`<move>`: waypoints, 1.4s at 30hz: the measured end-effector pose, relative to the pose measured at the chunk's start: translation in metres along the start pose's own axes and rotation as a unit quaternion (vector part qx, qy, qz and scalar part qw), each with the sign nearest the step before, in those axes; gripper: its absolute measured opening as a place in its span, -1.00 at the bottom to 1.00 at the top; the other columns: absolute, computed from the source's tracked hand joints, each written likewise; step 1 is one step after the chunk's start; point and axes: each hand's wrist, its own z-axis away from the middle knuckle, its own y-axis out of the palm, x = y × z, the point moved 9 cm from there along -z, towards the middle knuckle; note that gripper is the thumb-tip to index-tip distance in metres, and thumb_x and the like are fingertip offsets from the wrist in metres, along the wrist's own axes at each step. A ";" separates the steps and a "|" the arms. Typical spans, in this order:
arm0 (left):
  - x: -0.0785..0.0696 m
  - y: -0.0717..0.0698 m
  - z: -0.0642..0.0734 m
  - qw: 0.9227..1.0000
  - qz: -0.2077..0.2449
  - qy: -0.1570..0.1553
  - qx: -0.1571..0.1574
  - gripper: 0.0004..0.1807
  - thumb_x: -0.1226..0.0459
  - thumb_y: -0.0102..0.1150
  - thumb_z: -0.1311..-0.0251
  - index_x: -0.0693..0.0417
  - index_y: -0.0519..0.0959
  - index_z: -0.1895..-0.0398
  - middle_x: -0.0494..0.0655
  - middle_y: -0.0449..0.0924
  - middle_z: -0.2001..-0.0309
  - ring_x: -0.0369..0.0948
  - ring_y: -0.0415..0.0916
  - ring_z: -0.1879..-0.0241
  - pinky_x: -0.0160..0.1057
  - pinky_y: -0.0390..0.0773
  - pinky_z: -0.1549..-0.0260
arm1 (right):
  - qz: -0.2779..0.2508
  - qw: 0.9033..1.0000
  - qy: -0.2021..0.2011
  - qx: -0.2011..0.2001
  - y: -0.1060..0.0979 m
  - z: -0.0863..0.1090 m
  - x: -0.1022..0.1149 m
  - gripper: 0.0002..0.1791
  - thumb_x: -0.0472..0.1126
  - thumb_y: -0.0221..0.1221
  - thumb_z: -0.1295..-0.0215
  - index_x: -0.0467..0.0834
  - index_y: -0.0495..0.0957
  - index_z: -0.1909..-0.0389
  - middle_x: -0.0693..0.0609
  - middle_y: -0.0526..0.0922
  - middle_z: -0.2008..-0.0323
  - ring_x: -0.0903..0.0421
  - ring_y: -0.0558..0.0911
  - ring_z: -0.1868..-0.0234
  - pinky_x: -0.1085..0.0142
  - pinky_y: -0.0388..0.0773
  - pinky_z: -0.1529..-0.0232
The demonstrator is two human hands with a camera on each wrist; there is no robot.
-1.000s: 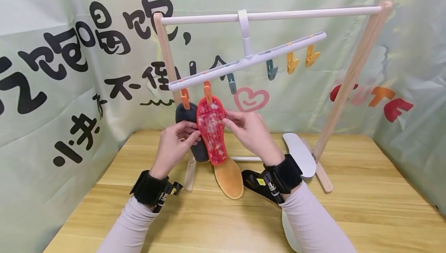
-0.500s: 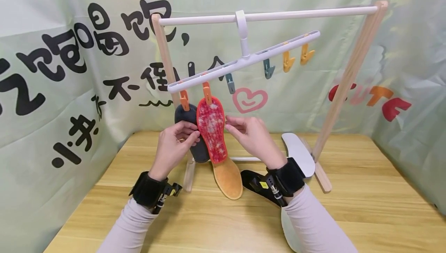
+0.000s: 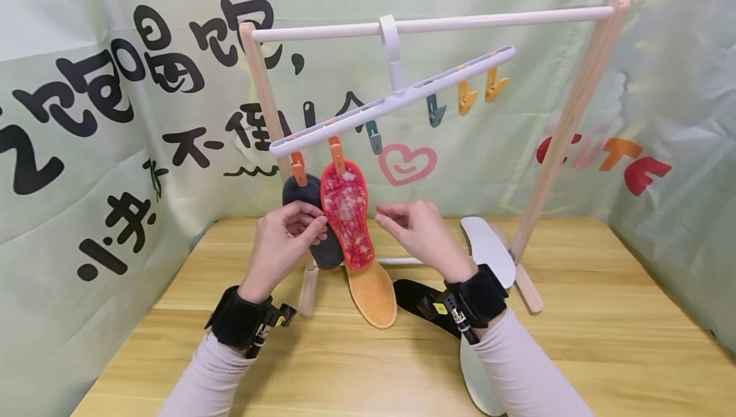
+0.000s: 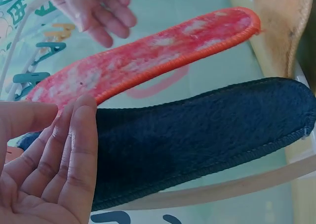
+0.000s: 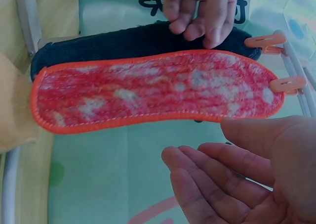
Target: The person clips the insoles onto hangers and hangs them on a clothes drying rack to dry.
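Observation:
A red-and-white fuzzy insole [image 3: 346, 212] with an orange rim hangs from an orange clip [image 3: 336, 155] on the white hanger [image 3: 397, 98]. Beside it on the left, a dark insole [image 3: 329, 251] hangs from another orange clip [image 3: 298, 169]. My left hand [image 3: 282, 238] is in front of the dark insole, its fingertips close to the red insole's left edge; whether they touch it I cannot tell. In the left wrist view its thumb and fingers are apart. To the right of the red insole, my right hand [image 5: 237, 179] holds nothing, its fingers loosely bent and apart from the edge.
Grey-blue clips [image 3: 435, 112] and yellow clips [image 3: 466, 99] hang along the tilted hanger on the wooden-legged rack [image 3: 566, 129]. On the wooden table [image 3: 356, 366] lie a tan insole [image 3: 374, 295], a black insole [image 3: 411, 295], a white insole [image 3: 489, 251] and a pale one [image 3: 480, 379].
My right hand has drawn back from the red insole's right edge, leaving a gap. The left hand stays nearly where it was. The whole head view has shifted slightly.

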 end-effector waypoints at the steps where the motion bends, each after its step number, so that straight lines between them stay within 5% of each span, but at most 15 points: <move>1: -0.002 0.000 0.001 1.000 0.001 0.000 0.001 -0.93 0.33 0.41 -0.39 0.16 0.73 0.19 0.07 0.80 0.37 -0.02 0.80 0.40 -0.24 0.80 0.37 | 0.001 1.000 0.001 0.001 0.000 0.001 -0.002 -0.60 -0.07 0.28 -0.57 -0.22 0.71 -0.24 -0.15 0.82 -0.12 -0.05 0.84 -0.06 0.04 0.77 -0.13; 7: -0.009 0.006 0.005 1.000 0.009 -0.001 0.023 -0.93 0.33 0.42 -0.39 0.14 0.73 0.16 0.03 0.81 0.35 0.10 0.81 0.35 -0.25 0.80 0.34 | 0.009 1.000 0.008 0.008 0.001 0.005 -0.011 -0.63 -0.10 0.29 -0.56 -0.25 0.73 -0.20 -0.17 0.83 -0.08 -0.04 0.85 -0.02 0.04 0.78 -0.09; 13: -0.013 0.018 0.010 0.998 -0.009 0.001 0.054 -0.87 0.31 0.43 -0.38 0.12 0.75 0.08 -0.02 0.83 0.28 -0.14 0.82 0.31 -0.34 0.77 0.28 | 0.019 1.000 0.011 0.020 0.003 0.008 -0.018 -0.63 -0.09 0.32 -0.53 -0.26 0.76 -0.15 -0.16 0.85 -0.02 -0.02 0.86 0.04 0.06 0.80 -0.04; 22: -0.015 0.053 0.016 0.994 -0.005 0.019 0.108 -0.81 0.33 0.43 -0.37 0.18 0.75 0.01 -0.01 0.85 0.21 0.06 0.81 0.24 -0.38 0.75 0.25 | 0.052 0.997 0.031 0.057 0.011 0.017 -0.036 -0.62 -0.03 0.31 -0.53 -0.22 0.77 -0.13 -0.07 0.88 0.07 0.03 0.85 0.06 0.08 0.79 -0.03; 24: -0.017 0.060 0.017 0.993 -0.015 0.027 0.111 -0.81 0.34 0.44 -0.36 0.17 0.75 0.02 -0.04 0.86 0.21 -0.02 0.82 0.25 -0.37 0.75 0.26 | 0.062 0.996 0.028 0.063 0.014 0.019 -0.039 -0.65 -0.04 0.31 -0.53 -0.21 0.79 -0.09 -0.05 0.88 0.10 0.06 0.85 0.09 0.09 0.79 -0.02; 30: -0.017 0.077 0.015 0.991 -0.045 0.034 0.124 -0.84 0.31 0.44 -0.37 0.05 0.76 0.03 -0.12 0.85 0.19 -0.29 0.77 0.23 -0.34 0.75 0.23 | 0.074 0.992 0.041 0.092 0.022 0.021 -0.050 -0.71 -0.08 0.32 -0.52 -0.19 0.83 0.00 -0.06 0.88 0.10 0.08 0.82 0.10 0.11 0.78 0.01; 42: -0.013 0.103 0.006 0.980 -0.076 0.046 0.180 -0.81 0.40 0.41 -0.35 0.12 0.75 0.01 0.00 0.86 0.12 -0.20 0.81 0.16 -0.23 0.80 0.09 | 0.081 0.990 0.019 0.110 0.032 0.020 -0.054 -0.76 -0.08 0.36 -0.47 -0.18 0.87 0.18 -0.01 0.88 0.28 0.15 0.77 0.23 0.25 0.73 0.19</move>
